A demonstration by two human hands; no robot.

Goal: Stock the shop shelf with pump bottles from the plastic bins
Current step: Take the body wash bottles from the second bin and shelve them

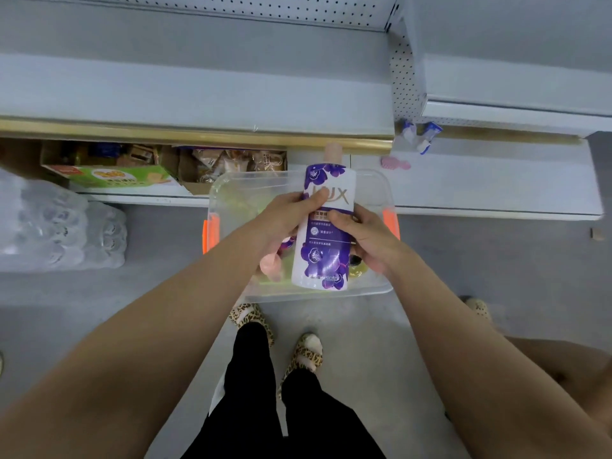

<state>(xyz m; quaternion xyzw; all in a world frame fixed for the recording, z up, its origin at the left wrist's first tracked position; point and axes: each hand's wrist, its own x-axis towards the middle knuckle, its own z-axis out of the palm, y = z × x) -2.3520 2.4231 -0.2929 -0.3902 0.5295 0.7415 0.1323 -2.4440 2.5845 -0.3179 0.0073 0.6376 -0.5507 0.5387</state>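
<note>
Nearest the camera were two legs in black trousers and two leopard-print slippers on the grey floor. Two bare forearms reached forward over a clear plastic bin with orange latches, one on each side, which sat on the floor just in front of the feet.

Both hands held one bottle above the bin: white with purple flowers, a LUX label and a pale pink cap pointing away toward the shelves. The left hand had its grip wrapped round the upper left of the bottle, thumb across the label; the right hand gripped the right side lower down, fingers pressed on the label.

Under the hands, more items lay in the bin (a pink cap and a yellowish bottle showed; the rest was hidden, so no count).

To the left on the floor stood a shrink-wrapped pack of water bottles. Beyond the bin, the bottom shelf carried two open cartons of snacks on the left, a small pink comb and a few blue-and-white packets on the right. Above it, a shelf with a gold edge strip jutted out over the bottom one.
</note>
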